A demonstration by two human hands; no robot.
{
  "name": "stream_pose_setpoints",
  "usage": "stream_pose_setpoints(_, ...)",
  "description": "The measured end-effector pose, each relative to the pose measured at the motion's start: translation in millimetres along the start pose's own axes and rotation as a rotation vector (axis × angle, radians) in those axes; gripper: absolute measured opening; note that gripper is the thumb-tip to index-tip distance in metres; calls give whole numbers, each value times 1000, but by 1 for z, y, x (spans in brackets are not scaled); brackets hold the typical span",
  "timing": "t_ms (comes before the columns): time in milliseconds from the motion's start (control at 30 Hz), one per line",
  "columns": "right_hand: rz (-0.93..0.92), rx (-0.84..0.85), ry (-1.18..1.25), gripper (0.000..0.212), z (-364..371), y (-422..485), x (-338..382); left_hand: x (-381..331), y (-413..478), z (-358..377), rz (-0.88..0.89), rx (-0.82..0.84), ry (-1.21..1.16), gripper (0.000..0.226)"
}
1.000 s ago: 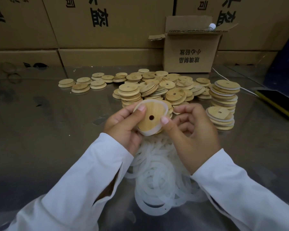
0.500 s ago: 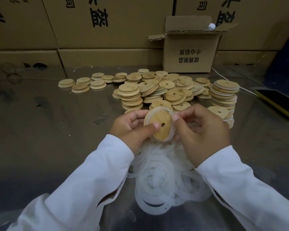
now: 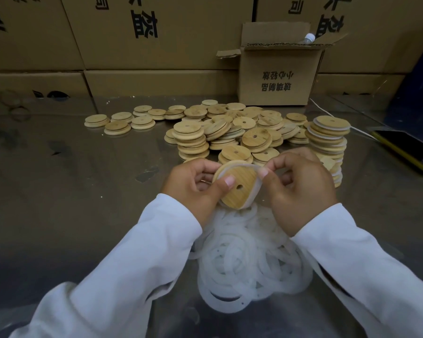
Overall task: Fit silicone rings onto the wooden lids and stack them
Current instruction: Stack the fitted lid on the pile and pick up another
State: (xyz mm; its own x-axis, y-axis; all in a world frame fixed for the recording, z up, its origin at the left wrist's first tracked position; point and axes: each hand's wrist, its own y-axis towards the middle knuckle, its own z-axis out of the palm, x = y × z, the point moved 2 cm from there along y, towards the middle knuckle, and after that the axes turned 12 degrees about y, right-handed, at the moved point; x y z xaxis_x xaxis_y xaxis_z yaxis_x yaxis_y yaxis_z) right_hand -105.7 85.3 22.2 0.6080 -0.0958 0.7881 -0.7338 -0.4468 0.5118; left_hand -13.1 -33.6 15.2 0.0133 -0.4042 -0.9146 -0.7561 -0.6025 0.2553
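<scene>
Nearest, a loose pile of rings lies on the table, between the two sleeves. Just beyond and above it, both hands hold one lid tilted, its face with the small hole toward the camera.

The left hand grips the lid at its left side: the thumb presses flat on the face near the hole, and the fingers are curled behind. The right hand pinches a ring between thumb and forefinger at the lid's upper right edge; its other fingers are curled loosely.

The step in hand looks like seating the ring. It hugs the far and right rim, but whether it sits all the way round cannot be told. The next move likely calls for working the pinch along the rim while the left hand turns the lid.

Farther off lie the unfitted lids. At their right stands a stack of ringed ones, where this lid should go. A box is farthest.
</scene>
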Motion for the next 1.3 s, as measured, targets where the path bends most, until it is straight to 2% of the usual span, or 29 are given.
stream_pose_setpoints(400,62,102,65,23,-2,3,2,6,3,-4,-58,4,-82,9)
stream_pose_setpoints(600,220,134,261,19,-3,1,-3,2,-1,0,87,14,8,20)
stream_pose_setpoints(833,405,107,460,26,-2,3,-7,3,-1,1,118,63,-20,20)
stream_pose_setpoints(1100,357,157,402,21,-4,4,-5,4,2,-1,135,73,-30,19)
stream_pose_setpoints(1300,386,166,449,20,-4,5,-4,2,2,-4,150,92,-21,18)
